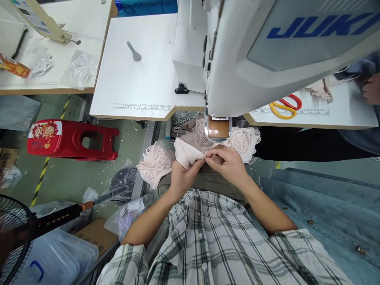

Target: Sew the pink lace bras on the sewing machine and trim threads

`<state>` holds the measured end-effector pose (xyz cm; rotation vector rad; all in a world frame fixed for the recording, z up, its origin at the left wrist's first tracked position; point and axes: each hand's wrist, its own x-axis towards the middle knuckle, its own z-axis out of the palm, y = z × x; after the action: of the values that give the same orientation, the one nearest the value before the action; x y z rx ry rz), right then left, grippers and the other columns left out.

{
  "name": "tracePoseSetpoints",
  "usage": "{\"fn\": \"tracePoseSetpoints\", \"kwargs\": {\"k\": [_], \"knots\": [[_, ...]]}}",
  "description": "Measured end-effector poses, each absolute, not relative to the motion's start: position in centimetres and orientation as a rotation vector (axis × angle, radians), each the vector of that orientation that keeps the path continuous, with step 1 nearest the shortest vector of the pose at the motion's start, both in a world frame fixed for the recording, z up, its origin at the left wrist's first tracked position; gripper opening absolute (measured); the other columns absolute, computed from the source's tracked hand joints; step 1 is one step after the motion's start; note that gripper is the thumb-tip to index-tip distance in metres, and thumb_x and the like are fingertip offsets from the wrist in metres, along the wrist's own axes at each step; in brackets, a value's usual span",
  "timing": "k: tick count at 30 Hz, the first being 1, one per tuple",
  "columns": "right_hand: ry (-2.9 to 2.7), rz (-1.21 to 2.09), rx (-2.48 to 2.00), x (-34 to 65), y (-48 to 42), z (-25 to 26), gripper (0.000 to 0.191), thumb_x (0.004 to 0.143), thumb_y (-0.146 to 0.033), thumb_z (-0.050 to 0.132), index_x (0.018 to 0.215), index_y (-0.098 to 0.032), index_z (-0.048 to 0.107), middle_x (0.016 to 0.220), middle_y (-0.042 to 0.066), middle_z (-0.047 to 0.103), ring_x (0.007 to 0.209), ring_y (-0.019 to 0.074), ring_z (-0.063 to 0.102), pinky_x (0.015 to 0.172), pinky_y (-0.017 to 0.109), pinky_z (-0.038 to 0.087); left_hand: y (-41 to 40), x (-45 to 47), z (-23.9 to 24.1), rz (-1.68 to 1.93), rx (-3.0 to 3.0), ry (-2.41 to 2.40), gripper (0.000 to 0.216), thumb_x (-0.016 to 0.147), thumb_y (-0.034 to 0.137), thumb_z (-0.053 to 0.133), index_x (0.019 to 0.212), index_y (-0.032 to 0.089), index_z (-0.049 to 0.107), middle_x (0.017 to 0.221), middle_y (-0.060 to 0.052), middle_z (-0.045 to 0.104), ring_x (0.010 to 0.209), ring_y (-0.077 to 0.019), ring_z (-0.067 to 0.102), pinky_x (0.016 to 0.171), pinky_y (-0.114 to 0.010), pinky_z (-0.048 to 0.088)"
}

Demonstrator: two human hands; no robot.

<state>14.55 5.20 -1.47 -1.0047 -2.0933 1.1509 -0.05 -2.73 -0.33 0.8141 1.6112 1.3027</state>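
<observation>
Both of my hands grip a pale pink lace bra point(188, 152) in front of the sewing machine point(234, 79). My left hand point(184, 174) is closed on its smooth fabric, thumb on top. The fingers of my right hand point(227, 162) pinch the edge of the same fabric, and the two hands' fingertips meet there. One lace cup point(157, 160) hangs at the left of my left hand. More lace point(245, 142) spreads behind my right hand, under the machine's head. Whatever lies between the pinched fingertips is too small to make out.
Scissors with red and yellow handles point(286, 107) lie on the white table point(133, 79), right of the machine. A red stool point(74, 138) stands at the left, near a fan point(14, 237). Blue-grey cloth point(314, 213) hangs at the right. Another person's hand point(372, 89) shows at the right edge.
</observation>
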Motion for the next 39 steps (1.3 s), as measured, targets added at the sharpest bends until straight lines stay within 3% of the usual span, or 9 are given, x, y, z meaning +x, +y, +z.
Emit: {"fn": "tracePoseSetpoints", "kwargs": {"k": [3,8,12,16,21,26,31,39], "knots": [[-2.141,1.301,-0.941,15.0,6.0,-0.8,0.006,0.081,-0.020,0.062,0.077,-0.022,0.065,0.074,0.000,0.066,0.067,0.0141,0.058,0.064,0.026,0.044,-2.8,-0.4,-0.4,1.297,0.853,1.584,0.020,0.072,0.029,0.080,0.087,0.016,0.079,0.089,-0.006,0.079,0.085,-0.0226,0.072,0.080,-0.031,0.058],[-2.214,1.340,-0.834,15.2,6.3,-0.6,0.013,0.087,-0.022,0.054,0.076,-0.021,0.061,0.069,-0.001,0.059,0.066,0.0133,0.053,0.063,0.025,0.039,-2.3,-0.8,-0.8,1.225,0.795,1.535,0.020,0.070,0.033,0.082,0.077,0.014,0.077,0.074,-0.004,0.075,0.068,-0.0187,0.067,0.065,-0.028,0.056],[-2.141,1.324,-0.955,15.0,5.8,-1.2,0.015,0.086,-0.023,0.053,0.072,-0.020,0.059,0.065,-0.001,0.054,0.063,0.0131,0.051,0.060,0.025,0.037,-1.7,-0.8,-0.8,1.141,0.782,1.491,0.020,0.075,0.034,0.078,0.081,0.015,0.076,0.078,-0.005,0.075,0.075,-0.0194,0.068,0.069,-0.027,0.055],[-2.057,1.373,-1.030,15.1,5.7,-1.6,0.014,0.084,-0.027,0.057,0.075,-0.019,0.062,0.071,0.000,0.062,0.068,0.0139,0.055,0.065,0.027,0.041,-1.4,-0.8,-0.5,1.120,0.809,1.505,0.023,0.076,0.035,0.077,0.087,0.015,0.076,0.086,-0.005,0.075,0.084,-0.0211,0.067,0.075,-0.028,0.055],[-1.884,1.582,-1.172,16.4,6.6,-1.1,0.019,0.084,-0.035,0.059,0.088,-0.019,0.069,0.085,0.004,0.071,0.070,0.0149,0.059,0.064,0.028,0.044,-1.0,-1.6,0.0,1.093,0.894,1.600,0.019,0.074,0.034,0.079,0.082,0.017,0.076,0.079,-0.003,0.074,0.080,-0.0222,0.065,0.074,-0.029,0.053],[-1.935,1.484,-1.141,17.6,6.7,0.1,0.015,0.086,-0.031,0.061,0.097,-0.021,0.062,0.093,0.002,0.069,0.074,0.0135,0.058,0.064,0.026,0.043,-0.4,-2.4,0.8,1.054,0.828,1.493,0.016,0.071,0.025,0.082,0.084,0.018,0.077,0.081,-0.004,0.076,0.083,-0.0228,0.067,0.077,-0.028,0.052],[-2.107,1.362,-1.135,17.8,6.5,1.2,0.010,0.088,-0.029,0.061,0.091,-0.023,0.054,0.072,-0.005,0.058,0.057,0.0095,0.045,0.058,0.024,0.035,-0.3,-2.1,1.7,1.038,0.781,1.467,0.013,0.069,0.014,0.082,0.081,0.016,0.078,0.077,-0.004,0.074,0.074,-0.0196,0.065,0.070,-0.025,0.050],[-2.233,1.280,-1.113,17.6,6.4,1.5,0.010,0.088,-0.024,0.059,0.090,-0.024,0.049,0.070,-0.005,0.059,0.059,0.0122,0.052,0.058,0.024,0.034,-0.6,-1.0,2.9,1.009,0.903,1.499,0.012,0.071,0.013,0.080,0.082,0.017,0.078,0.080,-0.003,0.075,0.078,-0.0208,0.065,0.074,-0.027,0.049]]}}
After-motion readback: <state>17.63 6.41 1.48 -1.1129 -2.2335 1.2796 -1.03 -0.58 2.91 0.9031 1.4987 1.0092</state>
